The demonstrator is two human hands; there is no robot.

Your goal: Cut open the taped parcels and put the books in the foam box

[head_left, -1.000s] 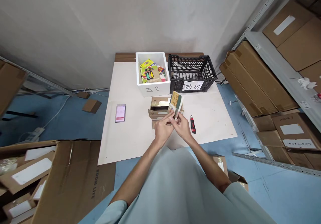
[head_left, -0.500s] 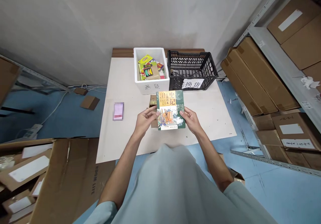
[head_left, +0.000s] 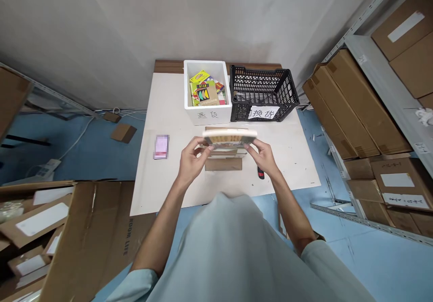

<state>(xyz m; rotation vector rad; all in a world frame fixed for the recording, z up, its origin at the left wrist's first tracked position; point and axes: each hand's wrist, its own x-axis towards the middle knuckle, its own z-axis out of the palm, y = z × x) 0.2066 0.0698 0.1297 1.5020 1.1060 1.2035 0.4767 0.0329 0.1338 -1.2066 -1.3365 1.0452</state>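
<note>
Between my two hands a book (head_left: 230, 136) is tilted up, so its pale page edge faces me and its cover is steeply foreshortened. My left hand (head_left: 192, 160) pinches the book's left side, thumb on the cover. On the right side my right hand (head_left: 264, 157) grips it the same way. Below the book, an opened cardboard box (head_left: 223, 164) lies on the white-covered table (head_left: 179, 189), partly hidden by the book. A black and red tool (head_left: 260, 173), its kind unclear, lies beside my right hand.
Behind the book stand a white foam box (head_left: 211, 115) holding several books and a black plastic crate (head_left: 265, 99) with a paper label. A blurred pink item (head_left: 161, 147) lies at left. Large cartons (head_left: 98, 230) stand at lower left; shelving with boxes (head_left: 358, 103) lines the right.
The book has been tipped from cover-facing to nearly edge-on and raised slightly away from me. The cardboard box and the black and red tool now show beneath it.
</note>
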